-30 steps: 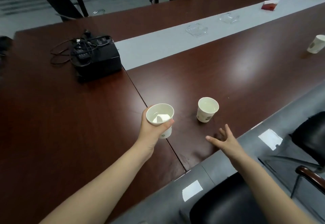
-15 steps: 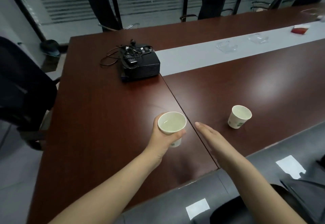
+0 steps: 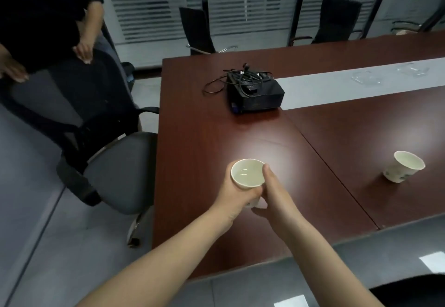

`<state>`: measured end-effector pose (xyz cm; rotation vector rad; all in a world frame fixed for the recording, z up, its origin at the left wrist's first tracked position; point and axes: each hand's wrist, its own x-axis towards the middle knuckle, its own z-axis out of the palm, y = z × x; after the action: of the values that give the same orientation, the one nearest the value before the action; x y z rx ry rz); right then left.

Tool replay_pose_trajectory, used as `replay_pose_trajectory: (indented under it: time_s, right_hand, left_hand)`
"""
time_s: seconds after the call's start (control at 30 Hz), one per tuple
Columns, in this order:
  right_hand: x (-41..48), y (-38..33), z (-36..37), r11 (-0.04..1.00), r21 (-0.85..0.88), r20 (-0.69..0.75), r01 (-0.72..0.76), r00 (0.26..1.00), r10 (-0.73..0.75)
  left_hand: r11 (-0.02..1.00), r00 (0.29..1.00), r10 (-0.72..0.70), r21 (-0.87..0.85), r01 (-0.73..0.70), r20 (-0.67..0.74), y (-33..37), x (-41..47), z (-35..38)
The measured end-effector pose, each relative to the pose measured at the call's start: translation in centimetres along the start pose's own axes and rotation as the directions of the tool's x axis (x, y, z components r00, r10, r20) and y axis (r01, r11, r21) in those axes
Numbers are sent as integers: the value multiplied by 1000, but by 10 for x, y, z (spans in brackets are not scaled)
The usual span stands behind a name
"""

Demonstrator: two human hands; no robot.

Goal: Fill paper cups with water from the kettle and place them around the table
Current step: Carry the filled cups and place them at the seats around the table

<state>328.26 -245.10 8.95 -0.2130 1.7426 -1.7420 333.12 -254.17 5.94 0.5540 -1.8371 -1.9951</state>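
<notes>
the paper cup [image 3: 248, 174], upright and holding water, is at lower centre of the frame, over the bench [image 3: 216, 126] near its left end. the left hand [image 3: 231, 198] curls its fingers round the cup's wall, and the right hand [image 3: 277, 193] clasps the opposite side, so neither is nearer. a second cup [image 3: 404, 168] stands well apart at right.

Near cup [image 3: 248, 174] white, far cup [image 3: 398, 173] white with seemingly green print — table [image 3: 216, 138] reddish-brown.
</notes>
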Motion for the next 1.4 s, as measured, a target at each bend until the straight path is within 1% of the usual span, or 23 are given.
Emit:
replay_pose_trajectory:
  time_s: [0.07, 0.2, 0.3, 0.4, 0.57, 0.77, 0.9, 1.0, 1.2, 1.4]
  right_hand:
    - [-3, 5, 23, 1000, -8, 0, 21, 1000, -21]
    - [-7, 15, 62, 1000, 17, 24, 7, 1000, -7]
    - [-4, 14, 87, 999, 28, 33, -20, 999, 20]
    - [3, 12, 108, 999, 30, 16, -44, 999, 43]
    - [25, 9, 142, 999, 28, -30, -27, 999, 28]
    - [82, 4, 171, 998, 53, -126, -42, 991, 48]
    - [125, -6, 191, 993, 111, -173, -42, 983, 61]
    - [159, -15, 202, 988, 140, -217, -69, 971, 99]
    - [241, -25, 214, 992, 85, -243, -90, 964, 109]
    - [337, -31, 225, 986, 141, -230, -84, 966, 115]
  left_hand:
    - [1000, 1000, -11, 5, 11, -4, 2, -8, -22]
    - [1000, 1000, -29, -9, 29, -3, 5, -19, -63]
    - [998, 997, -49, -27, 50, 55, 12, -22, -93]
    - [994, 991, -103, -12, 104, 89, 17, -19, -118]
    - [989, 988, -147, 12, 147, 54, 19, 5, -147]
    - [980, 976, -184, 102, 172, 119, 14, 65, -184]
    - [971, 967, -202, 164, 176, 156, 13, 116, -202]
    - [966, 963, -219, 170, 193, 155, 16, 152, -211]
    - [950, 953, -275, 185, 250, 127, 6, 229, -224]
    - [968, 966, -229, 133, 213, 121, -4, 318, -235]
